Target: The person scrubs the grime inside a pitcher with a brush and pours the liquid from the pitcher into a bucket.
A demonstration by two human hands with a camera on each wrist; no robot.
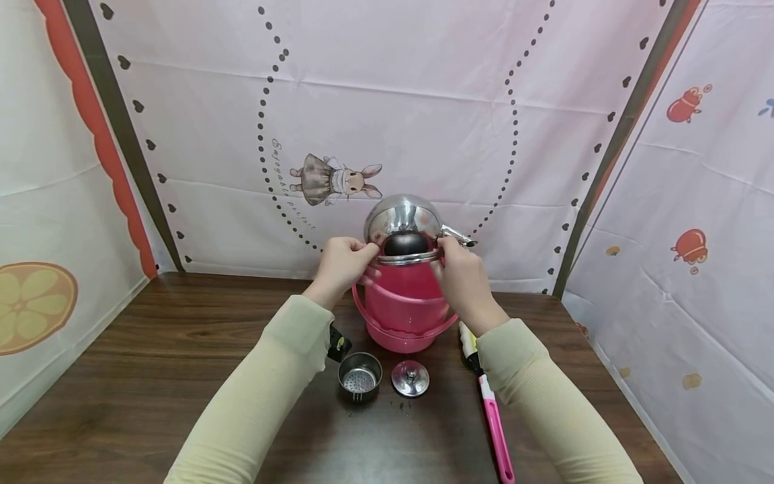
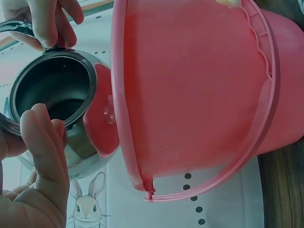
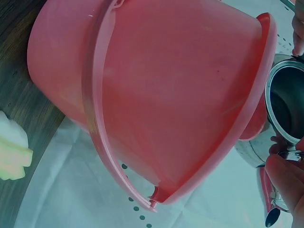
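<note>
A shiny steel teapot [image 1: 402, 212] is tipped over the pink bucket [image 1: 404, 312], its round mouth facing down and toward me. Its spout [image 1: 457, 235] points to the right. My left hand [image 1: 345, 265] pinches the teapot at the left side of its mouth, thumb and fingers together. On the other side my right hand [image 1: 465, 282] grips it near the base of the spout. In the left wrist view the teapot's mouth [image 2: 90, 90] shows a dark inside, beside the bucket's rim [image 2: 121, 95]. No liquid can be made out.
Before the bucket stand a metal strainer basket [image 1: 360, 378] and a small steel lid [image 1: 410, 378], with dark specks nearby. A pink-handled sponge brush [image 1: 496, 430] lies at the right. A black object [image 1: 338, 343] is partly hidden by my left sleeve. A printed cloth [image 1: 399, 101] hangs behind.
</note>
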